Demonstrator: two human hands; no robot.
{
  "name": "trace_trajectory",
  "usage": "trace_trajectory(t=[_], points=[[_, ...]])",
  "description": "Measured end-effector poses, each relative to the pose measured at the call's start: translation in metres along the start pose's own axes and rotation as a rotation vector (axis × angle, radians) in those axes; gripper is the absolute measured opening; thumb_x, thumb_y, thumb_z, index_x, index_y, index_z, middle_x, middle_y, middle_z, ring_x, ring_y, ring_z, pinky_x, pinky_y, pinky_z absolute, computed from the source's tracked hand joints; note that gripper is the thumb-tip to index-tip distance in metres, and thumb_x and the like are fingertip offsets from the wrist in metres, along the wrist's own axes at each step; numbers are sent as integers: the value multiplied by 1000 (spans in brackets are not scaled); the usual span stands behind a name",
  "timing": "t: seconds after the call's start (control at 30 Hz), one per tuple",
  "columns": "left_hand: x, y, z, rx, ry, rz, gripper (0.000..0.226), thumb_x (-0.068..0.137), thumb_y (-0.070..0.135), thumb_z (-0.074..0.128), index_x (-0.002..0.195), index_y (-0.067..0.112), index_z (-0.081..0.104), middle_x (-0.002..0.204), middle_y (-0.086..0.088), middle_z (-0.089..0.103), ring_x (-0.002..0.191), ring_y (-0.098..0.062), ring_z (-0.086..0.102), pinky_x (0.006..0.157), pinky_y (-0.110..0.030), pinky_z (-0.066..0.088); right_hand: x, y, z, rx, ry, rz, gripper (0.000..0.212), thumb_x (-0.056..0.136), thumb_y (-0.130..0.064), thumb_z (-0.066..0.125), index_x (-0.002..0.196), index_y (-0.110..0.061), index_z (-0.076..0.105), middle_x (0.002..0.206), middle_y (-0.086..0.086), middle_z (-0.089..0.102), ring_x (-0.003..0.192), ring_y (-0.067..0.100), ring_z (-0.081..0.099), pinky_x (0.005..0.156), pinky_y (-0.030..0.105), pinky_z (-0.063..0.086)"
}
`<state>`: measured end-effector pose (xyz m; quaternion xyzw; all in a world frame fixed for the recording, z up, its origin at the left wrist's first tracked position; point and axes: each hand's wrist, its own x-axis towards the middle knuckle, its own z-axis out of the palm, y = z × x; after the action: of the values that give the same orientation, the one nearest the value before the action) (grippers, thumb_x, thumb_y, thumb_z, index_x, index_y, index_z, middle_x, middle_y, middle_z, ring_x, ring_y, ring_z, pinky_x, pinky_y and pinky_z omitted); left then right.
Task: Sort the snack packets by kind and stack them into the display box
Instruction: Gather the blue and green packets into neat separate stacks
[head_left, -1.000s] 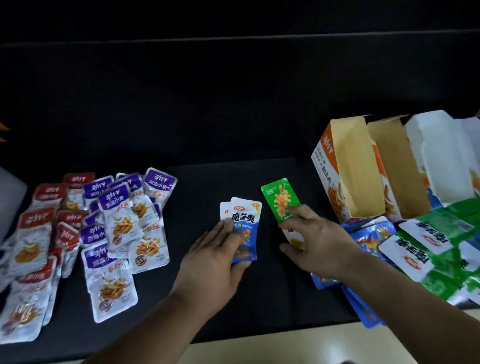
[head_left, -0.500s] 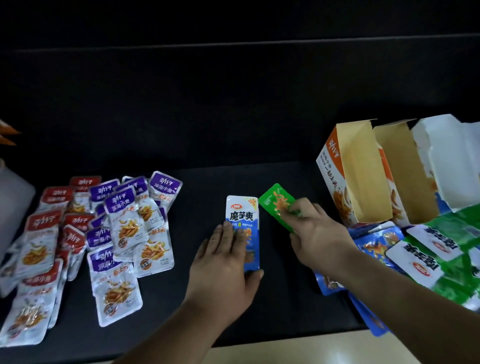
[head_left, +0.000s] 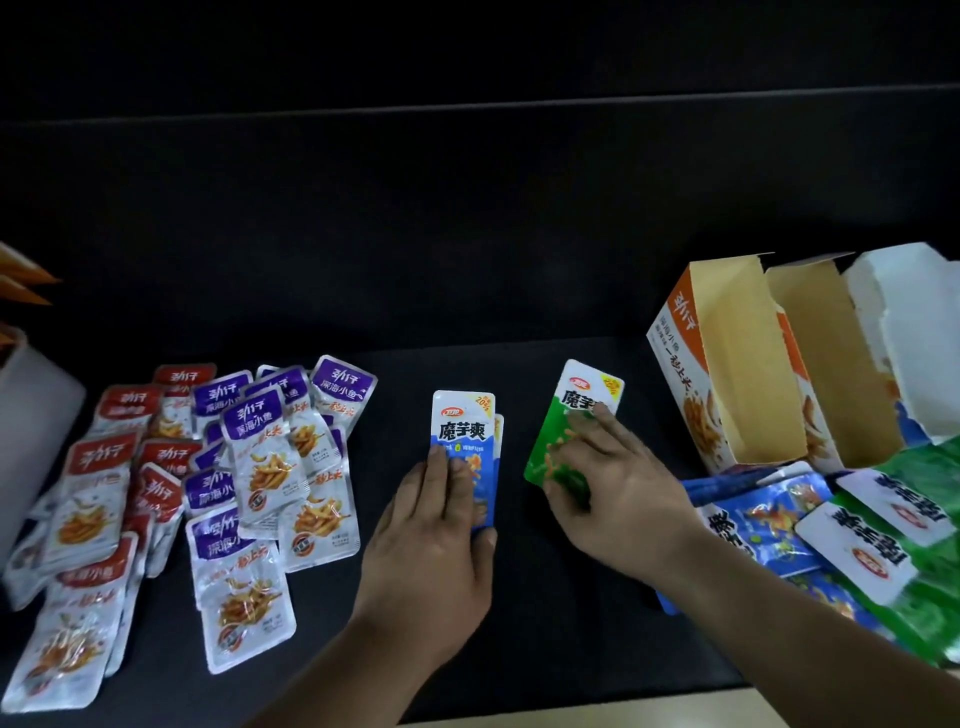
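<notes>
1. The left hand lies flat on a small stack of blue packets on the black table. Its grip is slack, with straight fingers pressing down and the thumb at the stack's near edge.
2. The right hand covers the lower half of a single green packet just right of the blue stack. Its fingers are spread on top, and its grip closes on nothing that I can see.
3. Both packets run lengthwise away from the person, the green one leaning slightly right.
4. The open display box stands to the right, beyond the green packet, so the right hand is nearer to it.
5. The unsorted heap of blue and green packets lies below the box, by the right forearm.
6. Red and purple fish packets lie loose on the far left.
7. Sorting looks barely begun, and nothing visible has gone into the box yet.
</notes>
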<state>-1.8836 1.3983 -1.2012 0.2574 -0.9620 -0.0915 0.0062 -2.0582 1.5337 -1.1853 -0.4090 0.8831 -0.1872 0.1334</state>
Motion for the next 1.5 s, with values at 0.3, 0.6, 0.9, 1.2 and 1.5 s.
trace_trajectory(t=[0.3, 0.6, 0.9, 1.2, 1.5], points=[[13, -10, 8, 50, 76, 134, 53, 88, 33, 75, 139, 23, 63, 141, -9, 61, 113, -32, 62, 84, -47, 59, 8, 12, -3, -160, -84, -38, 59, 98, -40, 60, 154, -33, 43, 168, -7, 24, 159, 17, 10, 127, 46, 23], [70, 12, 1, -7, 35, 2, 60, 97, 49, 53, 154, 42, 40, 160, 5, 36, 121, -29, 41, 95, -44, 40, 19, 26, -22, -284, -171, 23, 66, 104, -30, 45, 162, -37, 16, 173, -4, -3, 159, 18, -11, 130, 40, 3], [40, 69, -19, -157, 61, 151, 49, 86, 40, 72, 132, 25, 67, 143, -3, 55, 124, -33, 52, 90, -54, 50, -78, 25, -57, 196, 185, 145, 30, 90, -45, 55, 108, -32, 76, 117, -7, 70, 111, 11, 65, 89, 32, 57], [36, 156, -26, -608, -286, 63, 33, 91, 33, 75, 123, 28, 69, 113, 15, 63, 104, -5, 63, 93, -29, 53, -128, 92, -84, -39, 428, 405, 31, 76, -19, 75, 107, -22, 77, 106, 5, 66, 96, 36, 60, 75, 41, 51], [55, 188, 4, -243, -251, 88, 76, 72, 60, 80, 138, 37, 52, 126, 7, 49, 121, -21, 45, 97, -37, 41, -141, 114, -62, 125, 289, 284, 44, 81, -22, 63, 124, -14, 71, 131, 0, 67, 131, 27, 57, 104, 45, 52]])
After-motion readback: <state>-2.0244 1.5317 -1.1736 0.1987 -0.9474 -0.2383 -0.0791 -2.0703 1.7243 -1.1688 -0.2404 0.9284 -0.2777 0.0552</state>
